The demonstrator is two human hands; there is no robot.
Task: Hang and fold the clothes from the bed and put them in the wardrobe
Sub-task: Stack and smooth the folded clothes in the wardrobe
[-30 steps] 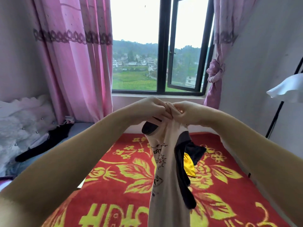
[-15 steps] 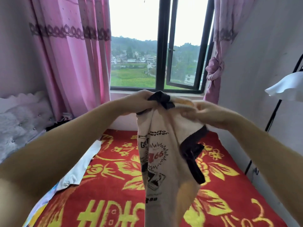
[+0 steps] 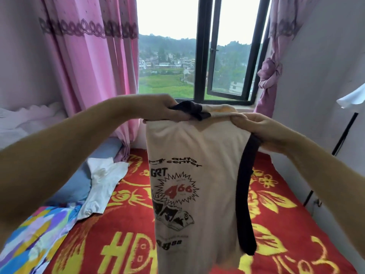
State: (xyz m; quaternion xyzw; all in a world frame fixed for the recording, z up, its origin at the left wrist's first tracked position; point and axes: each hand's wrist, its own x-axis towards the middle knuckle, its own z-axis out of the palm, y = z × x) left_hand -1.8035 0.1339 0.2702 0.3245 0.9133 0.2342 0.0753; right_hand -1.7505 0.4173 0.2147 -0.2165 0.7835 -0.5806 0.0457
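Holding up a cream T-shirt above the bed, between 2 bare arms stretched forward. Left hand curled round the top left corner of the shirt, pinching there the cream cloth together with a dark bunched part, possibly a sleeve or the collar, cannot tell which. Right hand gripping the top right edge, fingers folded over the cloth. Between the 2 hands the top edge stretched almost level, the body of the shirt hanging straight down and reaching out of view at the bottom of the frame. On the front a black print with the words "auto center", a jagged star shape with red numbers, and a drawing under it. On the right side a long dark band hanging down along the shirt from under the right hand.

Below, a red blanket with yellow flowers and big yellow letters covering the bed. On the left part of the bed a white garment lying crumpled, partly over a blue pillow. Nearer, at the lower left, a multicoloured cloth in blue, yellow and pink. Behind the bed a window with a black frame, 1 pane opened, green fields and houses outside. Pink curtain hanging on the left, another pink curtain tied in a knot on the right.
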